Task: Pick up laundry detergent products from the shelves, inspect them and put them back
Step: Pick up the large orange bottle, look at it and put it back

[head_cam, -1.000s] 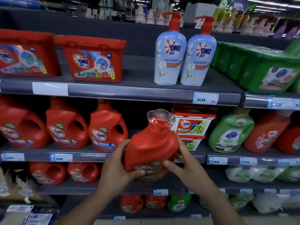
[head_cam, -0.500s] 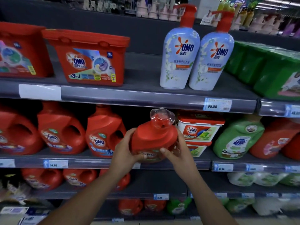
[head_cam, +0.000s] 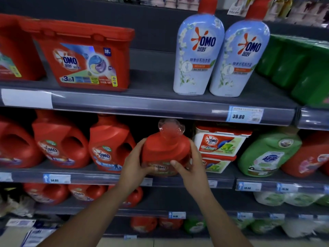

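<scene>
Two hands on it: left hand (head_cam: 135, 163) and right hand (head_cam: 192, 168) wrap curled fingers (head_cam: 194, 148) round the glossy red plastic detergent jug (head_cam: 165, 150), with rounded shoulders, a clear domed cap (head_cam: 170, 126) and a blurred label. It's held at the grey middle shelf (head_cam: 89, 177), between a handled red jug (head_cam: 110, 145) and stacked white tubs (head_cam: 220, 141).

The bottle (head_cam: 165, 150) I hold is red with a clear cap (head_cam: 171, 127); its label (head_cam: 160, 168) looks greenish, though blurred. Above, two pale blue bottles (head_cam: 198, 56) carry white flower sprigs and red tops (head_cam: 207, 5).
</scene>
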`<state>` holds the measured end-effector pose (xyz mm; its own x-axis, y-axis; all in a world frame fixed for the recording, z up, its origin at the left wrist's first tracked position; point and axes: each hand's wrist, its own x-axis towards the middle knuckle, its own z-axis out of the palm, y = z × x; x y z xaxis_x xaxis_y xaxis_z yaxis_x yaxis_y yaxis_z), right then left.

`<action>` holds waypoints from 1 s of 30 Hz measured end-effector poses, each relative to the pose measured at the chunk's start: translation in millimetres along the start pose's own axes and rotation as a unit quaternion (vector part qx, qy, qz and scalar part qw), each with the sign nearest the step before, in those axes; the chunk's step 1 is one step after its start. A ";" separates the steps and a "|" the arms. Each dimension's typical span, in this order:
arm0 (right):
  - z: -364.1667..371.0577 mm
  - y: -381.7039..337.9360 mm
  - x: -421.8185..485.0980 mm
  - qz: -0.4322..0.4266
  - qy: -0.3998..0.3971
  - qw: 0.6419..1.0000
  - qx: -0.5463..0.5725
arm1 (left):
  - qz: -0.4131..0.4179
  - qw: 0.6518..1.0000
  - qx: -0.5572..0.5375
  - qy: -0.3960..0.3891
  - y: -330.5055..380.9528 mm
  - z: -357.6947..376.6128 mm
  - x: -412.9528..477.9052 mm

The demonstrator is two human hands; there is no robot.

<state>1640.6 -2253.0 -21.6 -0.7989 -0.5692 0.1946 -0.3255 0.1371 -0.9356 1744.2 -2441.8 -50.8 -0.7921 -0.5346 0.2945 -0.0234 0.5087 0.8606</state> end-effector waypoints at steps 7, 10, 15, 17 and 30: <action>3.2 -2.8 1.1 -0.006 0.024 0.999 -0.020 | -0.003 1.000 0.012 0.026 1.1 0.1 -0.5; 5.9 -1.4 -0.6 -0.006 0.019 0.999 -0.035 | -0.010 0.999 0.022 0.024 1.5 0.7 -2.8; 10.4 -1.3 -3.1 0.024 0.023 0.998 -0.055 | -0.030 0.998 0.054 0.033 7.6 3.9 -6.5; 9.7 -3.4 -0.7 0.031 0.027 0.996 -0.079 | -0.028 0.997 0.064 0.040 11.4 5.1 -8.1; 22.9 -8.4 10.5 0.076 0.004 0.992 -0.099 | -0.048 0.994 0.072 0.059 27.3 16.8 -15.7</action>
<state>1646.6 -2278.7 -18.4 -0.8496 -0.5241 0.0588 -0.2938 0.3778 -0.8780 1745.8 -2408.2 -38.9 -0.7050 -0.6570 0.2670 -0.1899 0.5376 0.8215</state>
